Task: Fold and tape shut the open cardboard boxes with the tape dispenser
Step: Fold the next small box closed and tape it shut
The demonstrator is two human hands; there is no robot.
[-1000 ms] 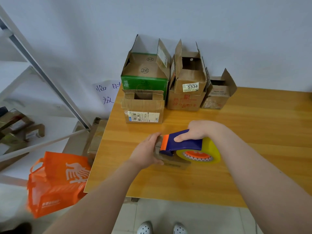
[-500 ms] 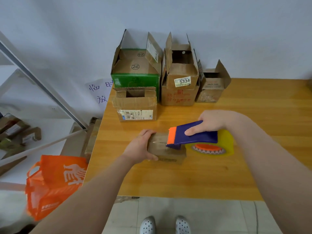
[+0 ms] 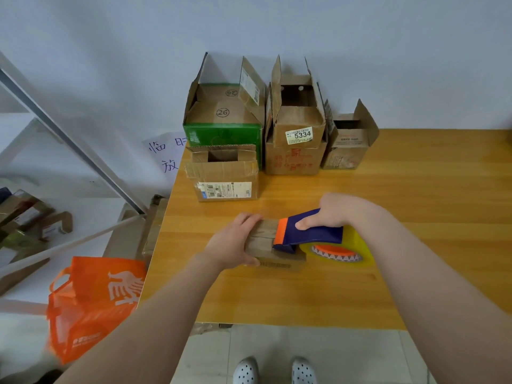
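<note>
A small closed cardboard box (image 3: 266,245) lies on the wooden table (image 3: 415,217) in front of me. My left hand (image 3: 235,242) grips its left end, thumb on the near side. My right hand (image 3: 332,212) holds the blue and orange tape dispenser (image 3: 310,234) by its handle, and its orange front edge rests on the box top. The yellow tape roll (image 3: 338,249) hangs off the box's right end. Behind stand several open boxes: a taped brown one (image 3: 224,173), a green one (image 3: 224,117), one labelled 5334 (image 3: 296,134) and a small one (image 3: 349,142).
An orange bag (image 3: 91,303) stands on the floor left of the table. A white metal shelf frame (image 3: 69,142) with more boxes (image 3: 30,220) is further left. The wall is right behind the open boxes. My shoes (image 3: 274,371) show below the table's near edge.
The dispenser has slid to the right along the box top, uncovering more of the box. My left hand keeps its hold on the box's left end.
</note>
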